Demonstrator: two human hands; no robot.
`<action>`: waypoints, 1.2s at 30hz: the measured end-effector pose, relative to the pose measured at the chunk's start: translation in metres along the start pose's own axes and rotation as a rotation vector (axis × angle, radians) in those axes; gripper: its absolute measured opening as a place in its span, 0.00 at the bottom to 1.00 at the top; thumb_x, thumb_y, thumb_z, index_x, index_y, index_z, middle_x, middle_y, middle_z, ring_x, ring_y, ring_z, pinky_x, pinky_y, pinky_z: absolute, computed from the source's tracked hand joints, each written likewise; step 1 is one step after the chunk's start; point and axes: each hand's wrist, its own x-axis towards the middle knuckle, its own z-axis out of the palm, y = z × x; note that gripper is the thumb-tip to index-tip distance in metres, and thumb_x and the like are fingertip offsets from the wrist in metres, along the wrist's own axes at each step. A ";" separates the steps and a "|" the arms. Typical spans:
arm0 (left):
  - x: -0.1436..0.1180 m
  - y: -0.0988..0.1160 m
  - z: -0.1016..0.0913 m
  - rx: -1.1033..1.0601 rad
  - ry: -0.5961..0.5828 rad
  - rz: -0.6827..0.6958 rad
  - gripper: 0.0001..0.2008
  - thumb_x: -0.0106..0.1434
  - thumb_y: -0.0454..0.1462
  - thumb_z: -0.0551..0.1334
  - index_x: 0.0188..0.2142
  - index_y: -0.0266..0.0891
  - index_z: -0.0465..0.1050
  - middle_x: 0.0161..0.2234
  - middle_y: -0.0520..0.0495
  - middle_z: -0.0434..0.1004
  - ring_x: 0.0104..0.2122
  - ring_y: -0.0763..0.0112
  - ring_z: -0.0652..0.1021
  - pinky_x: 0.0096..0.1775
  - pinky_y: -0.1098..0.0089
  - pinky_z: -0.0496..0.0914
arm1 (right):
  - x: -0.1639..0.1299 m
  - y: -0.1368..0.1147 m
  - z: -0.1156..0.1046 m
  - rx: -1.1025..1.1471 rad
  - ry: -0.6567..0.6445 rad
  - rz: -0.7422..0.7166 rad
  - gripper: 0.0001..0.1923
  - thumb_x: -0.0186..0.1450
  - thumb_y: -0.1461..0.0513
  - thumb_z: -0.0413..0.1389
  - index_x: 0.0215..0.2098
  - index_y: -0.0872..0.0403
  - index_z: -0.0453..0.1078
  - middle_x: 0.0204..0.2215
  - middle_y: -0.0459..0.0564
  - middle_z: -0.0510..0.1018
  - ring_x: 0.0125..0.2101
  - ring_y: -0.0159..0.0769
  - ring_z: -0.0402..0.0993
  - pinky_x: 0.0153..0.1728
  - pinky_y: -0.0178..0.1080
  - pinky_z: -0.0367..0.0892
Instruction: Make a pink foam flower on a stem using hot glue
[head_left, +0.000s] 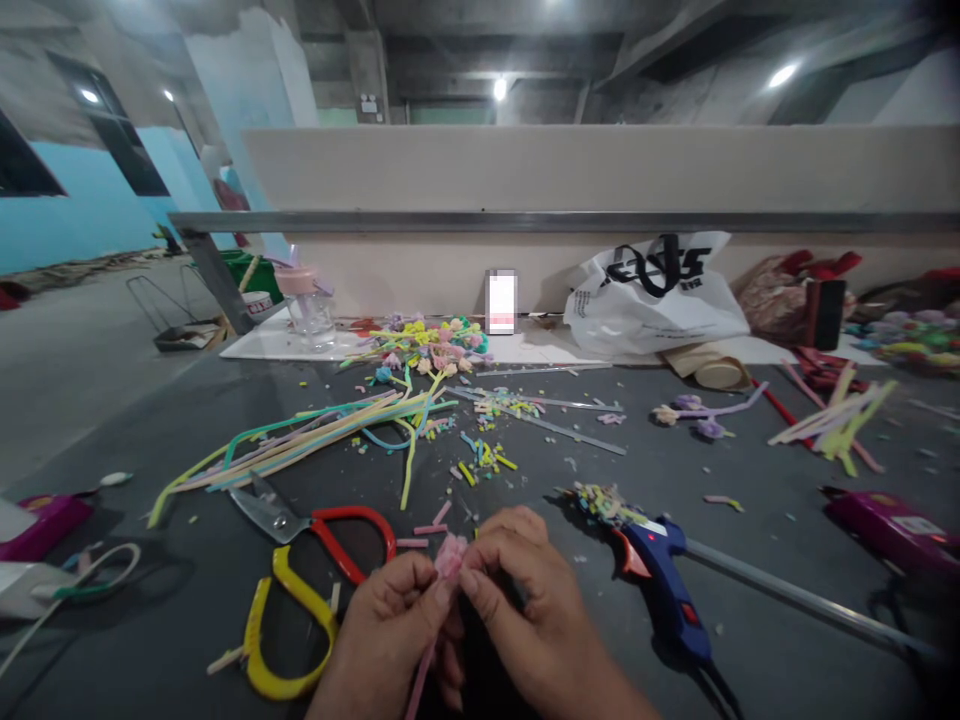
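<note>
Between my two hands, low in the middle of the view, is a small pink flower of fuzzy pipe cleaner, its pink stem hanging down below my fingers. My left hand pinches it near the top of the stem. The thumb and fingertips of my right hand press on the flower's right side. Short pink pipe cleaner pieces lie just beyond my fingers. Close by on the left are scissors with one red and one yellow handle. To the right lies a blue glue gun with a clear glue stick in its back.
A bundle of long pipe cleaners lies at left, with finished flowers behind it. Clippings and clear glue sticks are scattered mid-table. At the back stand a clear cup, a lit phone and a white bag.
</note>
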 end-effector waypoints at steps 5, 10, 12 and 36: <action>-0.003 0.002 -0.003 -0.058 -0.091 -0.049 0.18 0.49 0.48 0.65 0.22 0.36 0.66 0.09 0.54 0.68 0.08 0.80 0.66 0.12 0.80 0.63 | 0.000 0.003 -0.002 0.090 0.034 0.048 0.06 0.61 0.66 0.53 0.27 0.52 0.69 0.24 0.43 0.71 0.29 0.32 0.67 0.35 0.38 0.59; -0.001 0.005 -0.005 -0.121 -0.080 -0.045 0.15 0.49 0.45 0.67 0.24 0.37 0.66 0.13 0.56 0.69 0.09 0.80 0.66 0.12 0.79 0.63 | -0.002 0.006 -0.002 -0.009 0.174 0.008 0.08 0.62 0.66 0.51 0.36 0.50 0.70 0.29 0.47 0.72 0.32 0.35 0.68 0.34 0.39 0.61; 0.000 0.006 -0.004 -0.132 -0.076 -0.041 0.16 0.47 0.45 0.68 0.25 0.37 0.66 0.15 0.56 0.70 0.10 0.79 0.67 0.11 0.79 0.64 | -0.002 0.006 -0.002 -0.088 0.159 -0.038 0.09 0.62 0.68 0.50 0.37 0.50 0.70 0.29 0.46 0.72 0.32 0.35 0.68 0.35 0.40 0.60; 0.000 0.004 -0.004 -0.051 -0.046 -0.001 0.17 0.47 0.46 0.67 0.22 0.36 0.65 0.15 0.56 0.70 0.10 0.79 0.68 0.13 0.77 0.66 | -0.002 0.000 0.001 -0.173 0.045 -0.097 0.07 0.59 0.69 0.50 0.29 0.52 0.66 0.26 0.44 0.72 0.30 0.33 0.67 0.40 0.42 0.54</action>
